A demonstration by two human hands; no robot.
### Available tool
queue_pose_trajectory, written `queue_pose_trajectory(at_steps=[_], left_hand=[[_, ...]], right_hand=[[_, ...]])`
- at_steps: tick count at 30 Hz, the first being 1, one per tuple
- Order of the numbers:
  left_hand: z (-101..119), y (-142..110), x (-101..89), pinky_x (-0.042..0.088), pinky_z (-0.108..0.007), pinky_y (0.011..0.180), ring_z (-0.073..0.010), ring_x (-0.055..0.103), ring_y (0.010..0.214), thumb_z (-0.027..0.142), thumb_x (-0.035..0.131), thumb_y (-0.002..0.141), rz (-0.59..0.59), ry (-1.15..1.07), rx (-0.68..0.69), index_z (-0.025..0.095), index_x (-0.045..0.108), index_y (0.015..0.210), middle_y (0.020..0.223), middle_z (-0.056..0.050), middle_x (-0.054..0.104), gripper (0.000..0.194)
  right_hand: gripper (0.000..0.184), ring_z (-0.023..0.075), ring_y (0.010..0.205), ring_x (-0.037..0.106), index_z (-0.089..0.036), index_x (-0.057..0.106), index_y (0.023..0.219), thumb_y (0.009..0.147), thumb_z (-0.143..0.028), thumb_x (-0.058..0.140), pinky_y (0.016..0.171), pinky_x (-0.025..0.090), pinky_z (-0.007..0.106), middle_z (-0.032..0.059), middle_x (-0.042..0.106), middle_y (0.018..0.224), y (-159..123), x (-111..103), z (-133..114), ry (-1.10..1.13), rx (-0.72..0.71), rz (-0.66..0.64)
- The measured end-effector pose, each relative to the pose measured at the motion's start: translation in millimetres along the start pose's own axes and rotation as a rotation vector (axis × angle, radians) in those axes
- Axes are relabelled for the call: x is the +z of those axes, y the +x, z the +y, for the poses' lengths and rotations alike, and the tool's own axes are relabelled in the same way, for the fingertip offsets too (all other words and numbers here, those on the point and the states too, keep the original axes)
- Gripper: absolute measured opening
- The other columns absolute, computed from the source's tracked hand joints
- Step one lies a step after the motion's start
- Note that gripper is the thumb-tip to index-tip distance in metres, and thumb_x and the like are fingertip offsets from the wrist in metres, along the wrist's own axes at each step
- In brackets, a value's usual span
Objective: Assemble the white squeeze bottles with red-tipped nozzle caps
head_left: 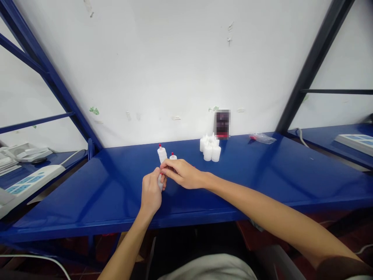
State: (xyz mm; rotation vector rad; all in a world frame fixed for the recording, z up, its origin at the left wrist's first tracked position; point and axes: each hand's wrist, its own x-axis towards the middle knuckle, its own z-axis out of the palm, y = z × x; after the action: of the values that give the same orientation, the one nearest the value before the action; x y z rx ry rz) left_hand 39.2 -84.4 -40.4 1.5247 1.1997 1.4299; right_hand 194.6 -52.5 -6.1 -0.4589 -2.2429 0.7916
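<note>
My left hand (151, 189) is wrapped round a small white squeeze bottle (160, 182), partly hidden by its fingers, above the blue table. A bit of red shows at the bottle's tip, where the thumb and fingers of my right hand (179, 171) pinch a small red cap (161, 174). Just beyond my hands stands a white bottle with a red cap (162, 154). Beside it is another red-capped bottle (173, 156), its lower part covered by my right hand.
Several white bottles (211, 151) stand grouped at the table's back, right of centre. Near them a dark pixelated object (222, 124) leans on the wall. A clear plastic bag with red bits (263, 138) lies further right. Blue posts (55, 83) rise at the left.
</note>
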Motion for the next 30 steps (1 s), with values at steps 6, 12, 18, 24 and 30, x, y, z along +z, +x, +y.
queue_pose_trajectory(at_steps=[6,12,18,24,30], left_hand=[[0.2,0.4,-1.4,0.035,-0.028,0.053,-0.0124,0.042,0.048,0.04,0.039,0.093,-0.037,-0.056,0.064,0.02,0.041,0.051,0.046,0.0,0.045,0.046],[3.2,-0.9,-4.6,0.033,-0.026,0.048,-0.011,0.041,0.046,0.036,0.049,0.083,-0.071,-0.041,0.071,0.018,0.05,0.054,0.047,0.001,0.046,0.034],[3.4,-5.1,-2.9,0.031,-0.021,0.041,-0.0082,0.037,0.041,0.029,0.048,0.079,-0.07,-0.083,0.05,0.019,0.048,0.066,0.05,0.006,0.04,0.017],[5.5,-4.9,1.4,0.036,-0.02,0.042,-0.0098,0.044,0.042,0.038,0.048,0.085,-0.007,-0.131,0.027,0.021,0.048,0.091,0.055,0.007,0.05,0.018],[1.6,0.1,2.8,0.034,-0.022,0.044,-0.0107,0.044,0.042,0.043,0.037,0.092,-0.024,0.011,-0.03,0.019,0.052,0.079,0.051,0.004,0.05,0.031]], right_hand=[[0.01,0.0151,0.08,0.07,-0.021,0.054,0.099,0.102,-0.026,0.046,0.08,0.049,0.029,0.0006,0.073,0.081,-2.4,8.2,-2.0,-0.012,0.016,0.029],[0.008,0.0115,0.064,0.053,-0.019,0.061,0.095,0.088,-0.015,0.06,0.066,0.044,0.025,-0.0034,0.06,0.072,-0.6,14.8,3.1,-0.111,-0.028,0.115],[0.001,0.0095,0.066,0.047,-0.019,0.066,0.087,0.086,-0.019,0.067,0.064,0.042,0.025,-0.0018,0.048,0.083,-0.6,12.7,1.6,-0.028,-0.017,0.126],[0.007,0.011,0.065,0.051,-0.019,0.064,0.089,0.09,-0.025,0.063,0.064,0.043,0.025,-0.0025,0.054,0.076,0.7,11.6,2.1,0.041,0.046,0.139],[0.015,0.0125,0.07,0.055,-0.018,0.063,0.095,0.095,-0.032,0.058,0.072,0.044,0.027,0.0009,0.063,0.087,8.9,-13.0,31.0,-0.228,0.171,0.58]])
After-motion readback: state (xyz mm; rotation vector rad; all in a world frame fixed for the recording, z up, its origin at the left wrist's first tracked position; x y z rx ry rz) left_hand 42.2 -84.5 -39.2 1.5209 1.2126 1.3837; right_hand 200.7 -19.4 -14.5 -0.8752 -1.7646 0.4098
